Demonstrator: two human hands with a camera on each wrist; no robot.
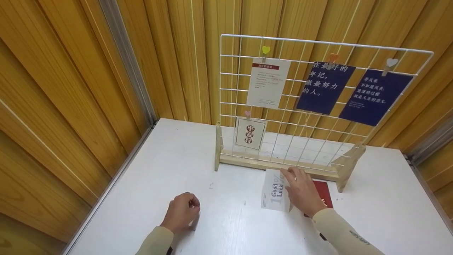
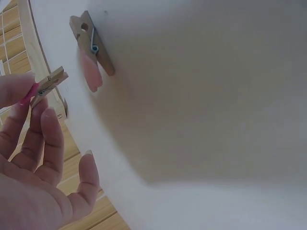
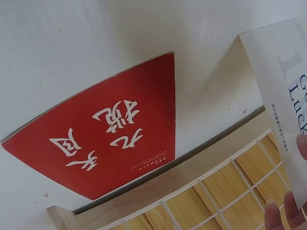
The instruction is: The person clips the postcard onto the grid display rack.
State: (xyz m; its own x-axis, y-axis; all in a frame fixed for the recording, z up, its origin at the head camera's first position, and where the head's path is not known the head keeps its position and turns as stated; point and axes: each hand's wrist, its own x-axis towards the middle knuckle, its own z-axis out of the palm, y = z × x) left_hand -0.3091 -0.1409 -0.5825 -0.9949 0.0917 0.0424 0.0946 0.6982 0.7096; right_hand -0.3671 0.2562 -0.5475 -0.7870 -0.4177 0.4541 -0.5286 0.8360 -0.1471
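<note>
Thumb and fingers of the left hand (image 1: 181, 211) pinch a wooden clip with a bright pink top (image 2: 47, 87), the little finger standing apart from the rest; we judge it is held by the coloured end so that its biting end points free. The right hand (image 1: 302, 189) has thumb and fingers closed on one edge of the white "Good Luck" card (image 1: 272, 193), just in front of the rack's wooden base (image 1: 247, 162), and we suppose this edge hold keeps most of the print uncovered. Behind, a small cream card (image 1: 240, 138) hangs on the wire grid (image 1: 325, 41) from a heart-topped clip (image 1: 247, 113) at its top edge, presumably so its face reads from the front. From the head camera we cannot make out what the left hand has; its wrist camera shows that clip plainly, plus a pale pink one (image 2: 92, 48) lying on the white tabletop (image 1: 134, 198). Likewise the red card (image 3: 129, 112), half covered by the right hand from above, shows its white characters in the right wrist view, lying flat near the base.
</note>
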